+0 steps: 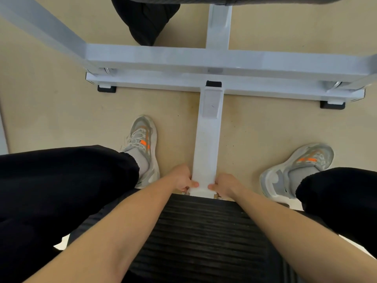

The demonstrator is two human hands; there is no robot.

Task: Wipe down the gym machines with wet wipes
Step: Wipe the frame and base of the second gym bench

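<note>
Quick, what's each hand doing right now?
Left hand: curled round the left edge of the white beam, thumb on top.
Right hand: gripping its right edge the same way.

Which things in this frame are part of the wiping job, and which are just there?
Job: beam, gripped at its near end by left hand and right hand; crossbar; seat pad. No wipe can be told apart from the white beam.
Just there: left shoe, right shoe, floor, top pad.
</note>
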